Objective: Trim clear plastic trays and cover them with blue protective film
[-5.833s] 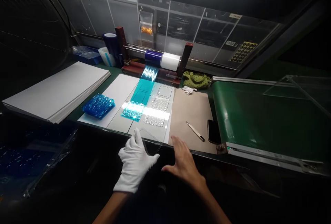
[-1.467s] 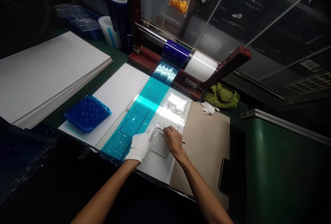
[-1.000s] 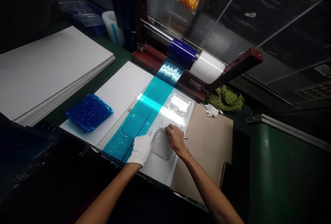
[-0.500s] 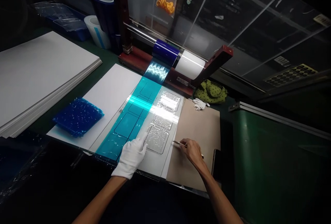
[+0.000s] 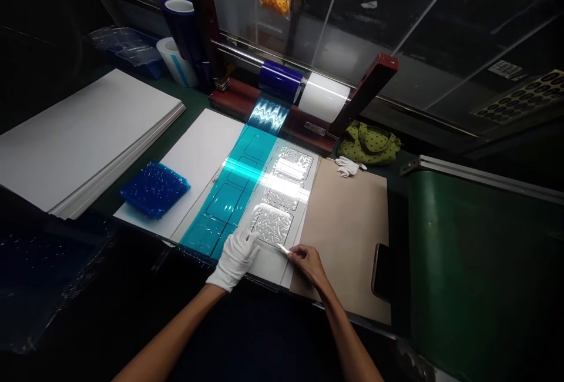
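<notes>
My left hand point(image 5: 234, 258), in a white glove, rests with fingers stretched flat on the near end of a white jig board point(image 5: 268, 264), one fingertip touching the left edge of a clear square panel point(image 5: 270, 225). My bare right hand point(image 5: 308, 262) pinches a thin white craft knife point(image 5: 282, 249), its tip at the panel's near right corner. Two more clear panels point(image 5: 291, 164) lie in a row behind it. A strip of teal film point(image 5: 233, 191) runs beside them from a blue roll point(image 5: 280, 76) on a red wooden holder point(image 5: 365, 94).
A stack of blue film pieces point(image 5: 155, 188) lies on a white sheet at left, next to a pile of white boards point(image 5: 83, 135). A brown mat point(image 5: 348, 223), a dark phone point(image 5: 382, 276), a spare glove point(image 5: 348, 166), a green pouch point(image 5: 369, 142) and a green conveyor point(image 5: 480, 264) are on the right.
My right hand left the panel, took the craft knife from the brown mat and brought its tip to the panel's near corner. My left hand stayed at the panel's left edge.
</notes>
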Motion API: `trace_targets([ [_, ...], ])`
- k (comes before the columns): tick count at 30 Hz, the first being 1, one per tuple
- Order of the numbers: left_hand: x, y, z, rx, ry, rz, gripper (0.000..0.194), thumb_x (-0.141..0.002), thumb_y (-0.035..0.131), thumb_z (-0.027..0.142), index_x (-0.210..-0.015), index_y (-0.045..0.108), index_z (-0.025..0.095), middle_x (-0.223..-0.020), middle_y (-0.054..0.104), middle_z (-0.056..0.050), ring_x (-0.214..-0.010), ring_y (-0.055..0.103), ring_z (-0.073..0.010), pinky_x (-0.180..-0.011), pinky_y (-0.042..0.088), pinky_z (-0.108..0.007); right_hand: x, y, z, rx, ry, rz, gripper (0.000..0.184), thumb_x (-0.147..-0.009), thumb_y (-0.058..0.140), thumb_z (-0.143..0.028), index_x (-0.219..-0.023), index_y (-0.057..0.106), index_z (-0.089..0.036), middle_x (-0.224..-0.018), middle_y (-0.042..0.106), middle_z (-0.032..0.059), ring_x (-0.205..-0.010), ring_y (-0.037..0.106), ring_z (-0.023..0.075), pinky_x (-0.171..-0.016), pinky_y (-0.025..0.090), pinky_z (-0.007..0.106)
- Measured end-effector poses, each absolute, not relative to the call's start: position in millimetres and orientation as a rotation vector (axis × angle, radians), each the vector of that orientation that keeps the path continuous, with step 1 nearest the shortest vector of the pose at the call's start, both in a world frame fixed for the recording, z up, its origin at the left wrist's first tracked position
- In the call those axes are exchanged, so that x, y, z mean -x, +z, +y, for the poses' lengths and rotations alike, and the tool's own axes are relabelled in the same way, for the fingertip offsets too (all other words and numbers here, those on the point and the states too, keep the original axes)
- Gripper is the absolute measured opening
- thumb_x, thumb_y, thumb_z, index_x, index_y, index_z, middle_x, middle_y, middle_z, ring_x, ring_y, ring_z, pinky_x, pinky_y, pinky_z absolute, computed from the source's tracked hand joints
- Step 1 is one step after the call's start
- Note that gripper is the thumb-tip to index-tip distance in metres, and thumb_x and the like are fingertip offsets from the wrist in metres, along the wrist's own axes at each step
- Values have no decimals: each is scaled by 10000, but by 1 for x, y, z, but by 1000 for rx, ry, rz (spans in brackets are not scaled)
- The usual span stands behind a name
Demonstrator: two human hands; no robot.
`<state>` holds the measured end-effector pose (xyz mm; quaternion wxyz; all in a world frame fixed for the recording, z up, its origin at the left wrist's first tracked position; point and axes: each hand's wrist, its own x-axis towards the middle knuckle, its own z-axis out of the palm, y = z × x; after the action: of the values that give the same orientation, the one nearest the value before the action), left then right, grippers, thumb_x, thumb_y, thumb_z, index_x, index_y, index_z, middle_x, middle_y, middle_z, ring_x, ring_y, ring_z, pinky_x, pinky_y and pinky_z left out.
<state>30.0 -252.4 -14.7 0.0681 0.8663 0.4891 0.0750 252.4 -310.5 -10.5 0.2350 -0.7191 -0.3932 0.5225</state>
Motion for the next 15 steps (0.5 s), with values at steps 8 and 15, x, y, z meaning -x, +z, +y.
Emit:
trace_targets([
  [8,-29,1,-214,-2644,320,1327,281,-907,402,300,-836,663,223,-653,553,-39,-558,441,-128,-530,257,-269,-249,-6,-316,1784,1558,-758,402,-617,699,-508,-749,658,-131,-573,544,-16,-503,464,100,-483,402,234],
  [15,-17,48,-199,-2639,398,1186,309,-927,380,302,-828,665,237,-703,584,-29,-601,441,-123,-581,313,-275,-259,15,-329,1824,1426,-667,410,-601,730,-512,-753,671,-136,-591,544,-14,-527,469,104,-477,401,225],
])
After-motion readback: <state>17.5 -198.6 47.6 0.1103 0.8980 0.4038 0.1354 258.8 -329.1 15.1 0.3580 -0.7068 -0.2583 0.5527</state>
